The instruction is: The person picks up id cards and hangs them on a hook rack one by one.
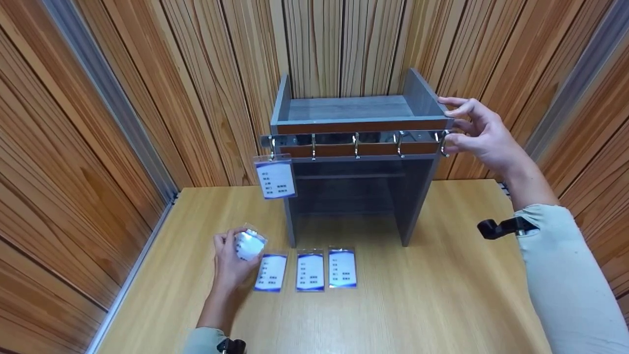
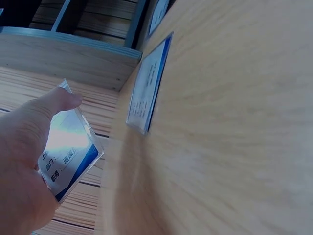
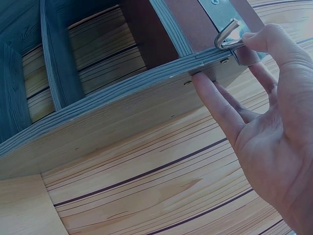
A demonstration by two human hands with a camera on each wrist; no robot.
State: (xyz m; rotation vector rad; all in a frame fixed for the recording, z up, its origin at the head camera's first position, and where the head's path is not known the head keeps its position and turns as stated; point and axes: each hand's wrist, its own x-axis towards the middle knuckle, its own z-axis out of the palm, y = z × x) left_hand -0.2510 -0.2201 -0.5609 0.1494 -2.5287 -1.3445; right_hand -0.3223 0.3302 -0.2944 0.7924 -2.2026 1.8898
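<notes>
A grey shelf unit (image 1: 415,196) stands on the wooden table (image 1: 442,295), with a metal hook rail (image 1: 354,138) across its front. One blue-edged badge (image 1: 275,178) hangs from the leftmost hook. Three more badges (image 1: 310,270) lie in a row in front of the shelf. My left hand (image 1: 236,246) pinches another clear-sleeved badge (image 2: 68,152) just above the table, left of that row. My right hand (image 1: 454,125) rests at the shelf's top right corner with straight fingers (image 3: 217,103) on the side panel's edge and one fingertip at the rightmost hook (image 3: 227,36).
Wood-slat walls (image 1: 123,98) close in on the left, back and right of the table. The nearest lying badge (image 2: 146,93) is close to my left hand. The shelf's lower compartment (image 1: 349,196) is open at the front.
</notes>
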